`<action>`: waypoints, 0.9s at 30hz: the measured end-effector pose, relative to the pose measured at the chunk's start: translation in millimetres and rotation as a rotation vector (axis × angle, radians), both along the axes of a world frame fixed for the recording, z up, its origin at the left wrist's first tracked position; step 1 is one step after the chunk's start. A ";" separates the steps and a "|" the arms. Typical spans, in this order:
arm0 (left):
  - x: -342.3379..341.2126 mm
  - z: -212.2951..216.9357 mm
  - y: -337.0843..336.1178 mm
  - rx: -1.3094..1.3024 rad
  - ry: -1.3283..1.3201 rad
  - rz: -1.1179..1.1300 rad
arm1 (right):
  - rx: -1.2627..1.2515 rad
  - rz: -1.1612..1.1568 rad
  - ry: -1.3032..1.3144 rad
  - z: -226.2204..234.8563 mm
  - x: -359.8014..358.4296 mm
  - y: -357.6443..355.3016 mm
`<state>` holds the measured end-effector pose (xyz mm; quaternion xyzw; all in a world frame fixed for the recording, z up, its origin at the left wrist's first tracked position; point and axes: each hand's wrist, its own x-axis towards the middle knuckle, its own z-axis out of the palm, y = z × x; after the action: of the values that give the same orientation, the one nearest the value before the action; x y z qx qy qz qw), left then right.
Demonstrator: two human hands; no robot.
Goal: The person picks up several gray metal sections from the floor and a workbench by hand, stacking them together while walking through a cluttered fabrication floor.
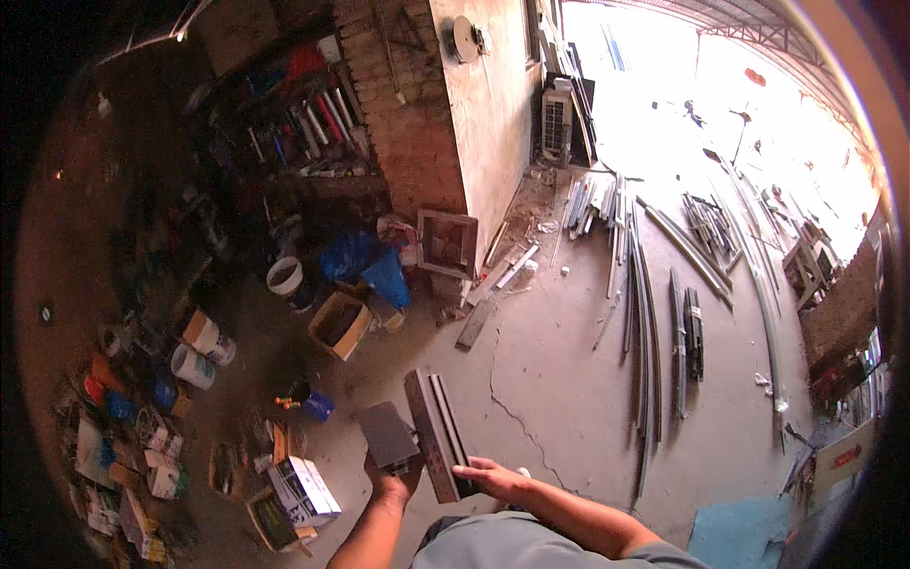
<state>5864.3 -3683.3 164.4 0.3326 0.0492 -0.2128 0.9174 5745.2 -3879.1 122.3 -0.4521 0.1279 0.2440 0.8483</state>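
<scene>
In front of my body, my left hand (pixel 393 482) is raised under a short, flat-faced grey block (pixel 387 432) and holds it from below; most of its fingers are hidden behind the block. Just right of it, a longer dark metal profile (pixel 425 429) with grooves along one side slants away from me. My right hand (pixel 491 476) grips the near end of this profile from the right, its fingers lying over the grooved edge. The block and the profile are side by side, close together; whether they touch, I cannot tell.
Cardboard boxes (pixel 305 488) stand on the floor to the left, with white buckets (pixel 194 364) beyond. An open carton (pixel 341 324) sits near blue bags (pixel 384 277). Long metal bars (pixel 646 332) lie across the right floor. A light wall (pixel 488 123) rises ahead.
</scene>
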 end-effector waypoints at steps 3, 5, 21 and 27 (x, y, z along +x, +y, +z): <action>70.6 12.5 -31.4 -0.143 0.112 0.125 | -0.086 0.098 0.072 -10.9 86.4 -27.2; 107.8 25.2 -39.7 -0.112 0.183 0.207 | -0.109 0.168 0.036 1.7 138.1 -33.6; 529.4 -101.3 42.6 1.115 -0.248 0.128 | -1.230 0.269 0.075 -186.3 519.4 -253.2; 618.1 -134.1 46.0 1.414 0.053 0.126 | -1.408 0.280 0.235 -210.6 651.0 -390.5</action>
<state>6482.3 -3637.2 30.3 0.8395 0.2169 -0.0846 0.4910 6396.2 -4269.6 -88.3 -0.8738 0.2858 0.2570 0.2978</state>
